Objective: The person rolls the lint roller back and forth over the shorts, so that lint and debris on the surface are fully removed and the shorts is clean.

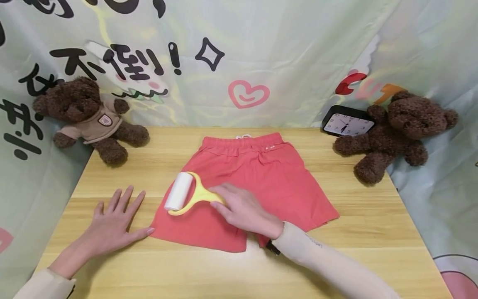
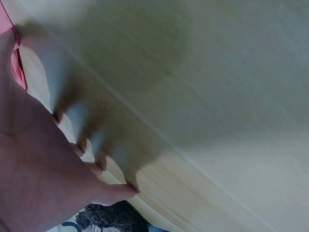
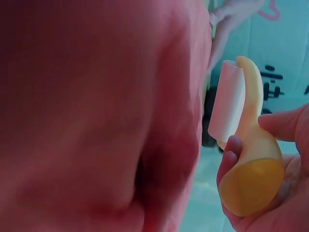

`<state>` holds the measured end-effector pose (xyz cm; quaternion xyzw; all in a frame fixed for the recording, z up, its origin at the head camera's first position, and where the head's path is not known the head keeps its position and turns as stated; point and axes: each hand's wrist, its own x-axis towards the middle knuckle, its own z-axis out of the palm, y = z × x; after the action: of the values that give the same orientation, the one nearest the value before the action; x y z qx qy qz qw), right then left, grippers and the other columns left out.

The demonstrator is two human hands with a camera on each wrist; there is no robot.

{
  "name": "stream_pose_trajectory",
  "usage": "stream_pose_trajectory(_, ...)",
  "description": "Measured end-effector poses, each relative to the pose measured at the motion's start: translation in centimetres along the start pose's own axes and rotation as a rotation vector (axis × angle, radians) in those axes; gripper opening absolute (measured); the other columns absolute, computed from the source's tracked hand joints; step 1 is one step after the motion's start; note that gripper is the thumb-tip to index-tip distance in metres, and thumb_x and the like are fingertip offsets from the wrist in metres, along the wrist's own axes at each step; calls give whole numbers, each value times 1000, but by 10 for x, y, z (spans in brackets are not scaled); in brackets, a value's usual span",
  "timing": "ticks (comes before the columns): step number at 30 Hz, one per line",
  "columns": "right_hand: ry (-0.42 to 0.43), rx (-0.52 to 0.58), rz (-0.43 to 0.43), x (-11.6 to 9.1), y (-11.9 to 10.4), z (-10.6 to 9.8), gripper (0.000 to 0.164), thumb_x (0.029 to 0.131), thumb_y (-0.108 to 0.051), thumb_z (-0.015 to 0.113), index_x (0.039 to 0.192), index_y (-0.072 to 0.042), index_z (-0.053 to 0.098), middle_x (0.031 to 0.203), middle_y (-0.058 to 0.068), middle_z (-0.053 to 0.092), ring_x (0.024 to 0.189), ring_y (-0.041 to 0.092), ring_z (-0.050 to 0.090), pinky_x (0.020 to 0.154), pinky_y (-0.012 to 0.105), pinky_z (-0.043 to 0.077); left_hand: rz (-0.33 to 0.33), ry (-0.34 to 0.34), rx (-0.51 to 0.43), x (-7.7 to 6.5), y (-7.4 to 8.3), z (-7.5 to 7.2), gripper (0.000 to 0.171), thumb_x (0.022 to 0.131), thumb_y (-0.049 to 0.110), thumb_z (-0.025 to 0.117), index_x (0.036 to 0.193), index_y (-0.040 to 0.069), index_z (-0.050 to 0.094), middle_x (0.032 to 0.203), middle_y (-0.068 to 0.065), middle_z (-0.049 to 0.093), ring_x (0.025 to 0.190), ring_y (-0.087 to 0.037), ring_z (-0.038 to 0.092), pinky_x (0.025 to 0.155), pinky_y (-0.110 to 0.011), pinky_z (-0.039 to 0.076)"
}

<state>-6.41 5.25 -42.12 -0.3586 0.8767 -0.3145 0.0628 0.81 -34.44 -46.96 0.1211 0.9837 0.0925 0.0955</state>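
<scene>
Red shorts lie flat on the wooden table, waistband toward the back wall. My right hand grips the yellow handle of a lint roller. Its white roll is over the left leg of the shorts, near the side edge. In the right wrist view, fingers and thumb wrap the handle of the lint roller. My left hand rests spread on the table, thumb tip at the lower left corner of the shorts. The left wrist view shows the left hand with its fingertips on the wood.
A brown teddy bear in a beige top sits at the back left of the table. Another brown bear sits at the back right, beside a black-framed clock. A printed curtain hangs behind.
</scene>
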Motion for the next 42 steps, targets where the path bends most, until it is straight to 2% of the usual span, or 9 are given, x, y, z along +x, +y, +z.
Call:
stream_pose_trajectory(8, -23, -21, -13, 15, -13, 16, 41, 108, -24, 71, 147, -13, 67, 115, -1, 67, 89, 12, 57, 74, 26, 51, -4, -1, -10, -1, 1, 1, 115, 94, 76, 69, 177, 15, 19, 178, -29, 9, 158, -60, 12, 104, -91, 15)
stream_pose_trajectory(15, -41, -31, -14, 20, -13, 18, 41, 108, -22, 71, 147, -11, 67, 109, -1, 63, 80, 12, 54, 67, 24, 49, -19, -49, -18, 1, 4, -6, 117, 94, 77, 68, 177, 15, 14, 178, -31, 6, 158, -62, 9, 102, -92, 15)
stream_pose_trajectory(17, -53, -28, -8, 20, -12, 17, 41, 108, -22, 72, 148, -12, 68, 113, 0, 65, 84, 12, 56, 70, 24, 51, -21, -58, -16, 2, 4, -7, 118, 94, 77, 68, 177, 14, 14, 178, -31, 5, 157, -62, 9, 102, -93, 15)
stream_pose_trajectory(21, -86, -13, 17, 17, -8, 15, 43, 107, -22, 73, 149, -14, 68, 126, 0, 67, 101, 12, 63, 86, 27, 57, -22, -63, -11, 2, 3, -6, 118, 94, 78, 66, 177, 14, 14, 178, -31, 5, 157, -62, 9, 102, -93, 14)
stream_pose_trajectory(24, -120, -9, 23, 15, -4, 10, 44, 107, -22, 72, 150, -13, 67, 137, 1, 67, 117, 14, 65, 100, 31, 56, -23, -67, -17, 3, 3, -6, 118, 94, 80, 65, 177, 15, 12, 178, -31, 5, 158, -62, 8, 102, -93, 14)
stream_pose_trajectory(26, -142, -6, 15, 13, -1, 5, 45, 108, -21, 71, 151, -12, 66, 139, 2, 67, 121, 15, 64, 102, 32, 55, -29, -72, -21, 3, 4, -6, 118, 94, 81, 64, 177, 16, 12, 178, -30, 4, 158, -62, 7, 102, -92, 13)
stream_pose_trajectory(32, -184, 0, -21, 9, 15, -13, 41, 107, -19, 74, 147, -12, 68, 127, -1, 67, 105, 13, 62, 94, 29, 56, -32, -71, -31, 4, 3, -6, 118, 94, 80, 64, 177, 16, 11, 178, -30, 3, 158, -62, 6, 103, -92, 10)
stream_pose_trajectory(36, -205, -15, -80, 5, 26, -24, 39, 106, -19, 74, 144, -12, 69, 122, -2, 67, 98, 12, 61, 90, 28, 55, -41, -92, -44, 1, 2, -5, 119, 94, 81, 63, 178, 16, 9, 178, -30, 1, 158, -62, 4, 103, -92, 9)
stream_pose_trajectory(42, -222, -36, -96, -4, 42, -42, 38, 106, -20, 75, 142, -11, 71, 124, -4, 68, 106, 11, 64, 96, 32, 56, -21, -78, -28, 2, 2, -5, 118, 95, 81, 62, 178, 17, 9, 178, -31, 2, 157, -64, 4, 103, -92, 6)
